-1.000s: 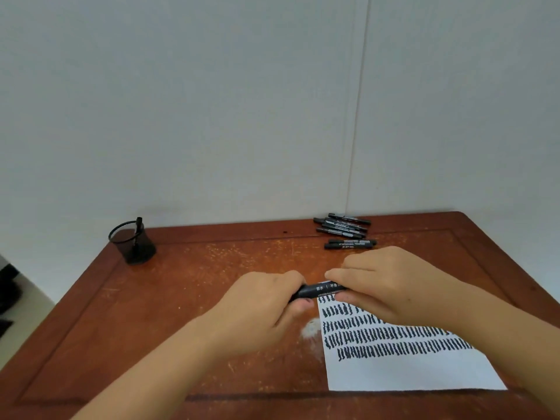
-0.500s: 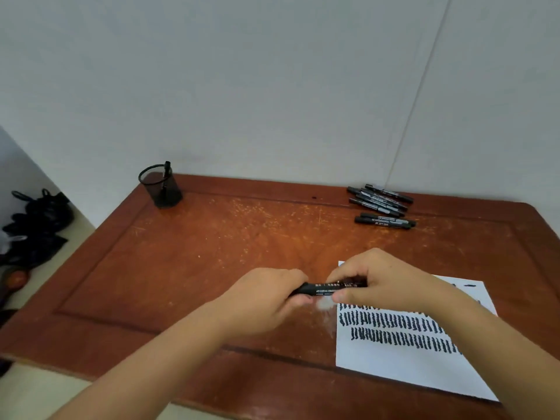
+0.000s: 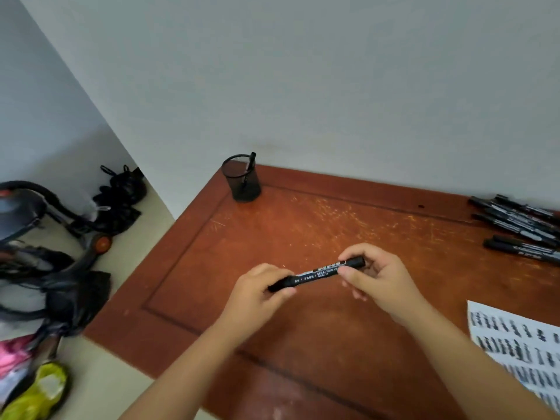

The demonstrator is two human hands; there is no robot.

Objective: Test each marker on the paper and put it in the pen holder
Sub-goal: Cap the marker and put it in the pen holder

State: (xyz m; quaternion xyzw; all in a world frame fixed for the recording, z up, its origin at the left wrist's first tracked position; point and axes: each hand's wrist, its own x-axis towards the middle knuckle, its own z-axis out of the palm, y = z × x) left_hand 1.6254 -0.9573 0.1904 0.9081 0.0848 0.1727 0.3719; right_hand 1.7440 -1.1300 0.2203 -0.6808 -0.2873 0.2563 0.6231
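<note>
A black marker (image 3: 316, 273) with a white label is held level above the middle of the wooden table (image 3: 303, 231). My left hand (image 3: 257, 292) grips its left end and my right hand (image 3: 374, 277) pinches its right end. The black mesh pen holder (image 3: 241, 178) stands at the table's far left corner with one marker upright in it. Several loose black markers (image 3: 521, 225) lie at the far right. The white paper (image 3: 521, 350), covered with rows of black strokes, lies at the near right, partly cut off by the frame edge.
The wall runs right behind the table. On the floor to the left lie a vacuum cleaner (image 3: 33, 213), black bags (image 3: 121, 192) and pink and yellow items (image 3: 33, 386). The table's left edge is near the pen holder.
The view has swung left, so the paper and loose markers now sit at the right edge. Both hands have carried the marker left, off the paper, still holding it by both ends.
</note>
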